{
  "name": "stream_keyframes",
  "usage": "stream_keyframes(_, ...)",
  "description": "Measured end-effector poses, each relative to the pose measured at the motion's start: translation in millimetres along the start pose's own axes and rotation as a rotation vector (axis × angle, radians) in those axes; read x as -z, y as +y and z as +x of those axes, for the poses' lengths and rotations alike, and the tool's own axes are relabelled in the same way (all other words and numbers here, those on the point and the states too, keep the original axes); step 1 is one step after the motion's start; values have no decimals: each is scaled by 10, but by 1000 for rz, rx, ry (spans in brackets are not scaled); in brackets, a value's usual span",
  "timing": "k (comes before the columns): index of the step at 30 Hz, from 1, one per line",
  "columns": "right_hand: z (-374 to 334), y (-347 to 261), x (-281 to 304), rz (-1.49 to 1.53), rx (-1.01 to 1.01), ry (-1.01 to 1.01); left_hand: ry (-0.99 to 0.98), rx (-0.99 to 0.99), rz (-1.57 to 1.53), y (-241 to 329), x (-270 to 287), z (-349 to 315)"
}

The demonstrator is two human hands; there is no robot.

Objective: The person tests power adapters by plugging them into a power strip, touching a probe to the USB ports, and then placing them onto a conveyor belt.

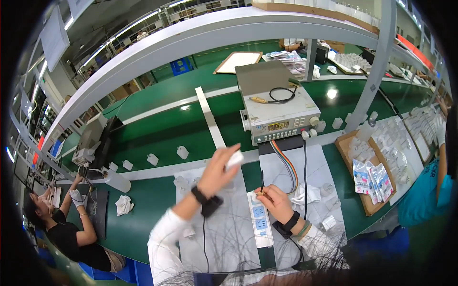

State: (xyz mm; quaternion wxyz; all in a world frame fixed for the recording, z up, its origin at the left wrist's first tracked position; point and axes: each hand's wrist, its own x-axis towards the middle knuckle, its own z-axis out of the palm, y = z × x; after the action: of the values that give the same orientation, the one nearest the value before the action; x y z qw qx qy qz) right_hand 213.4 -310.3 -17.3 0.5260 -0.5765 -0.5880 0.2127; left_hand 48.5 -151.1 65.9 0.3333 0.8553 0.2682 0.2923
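Observation:
My left hand [215,172] is raised over the work mat, its fingers closed round a small white block [234,160] that looks like a charger. Lower and to the right, my right hand [280,204] pinches a small brass-coloured connector [260,193] with a black lead rising from it. That connector is at the far end of a white power strip [263,240] with blue sockets. The fingers partly hide whether it is plugged in. Beyond both hands stands a grey bench meter [281,114] with a lit display, and a rainbow ribbon cable [287,164] runs down from its front.
A cardboard tray [393,177] with bagged packets [372,181] sits at the right. White chargers [182,152] line the ledge. A white bottle [117,181] and crumpled cloth [124,205] lie left. A co-worker [76,229] sits far left; another person's teal sleeve [420,200] shows right.

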Motion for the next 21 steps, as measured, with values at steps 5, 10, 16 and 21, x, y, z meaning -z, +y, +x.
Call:
stream_keyframes(5,10,-67,42,22,-6,-50,-188,-102,655,-897,-27,876)
stream_keyframes(10,6,-41,79,33,12,-52,-425,23,879,-1140,-177,1109)
stream_keyframes(16,-11,-38,161,45,-11,-54,-448,63,1406,-1357,354,1030)
stream_keyframes(21,-5,-36,18,78,27,-65,-509,484,1589,-2094,744,498)
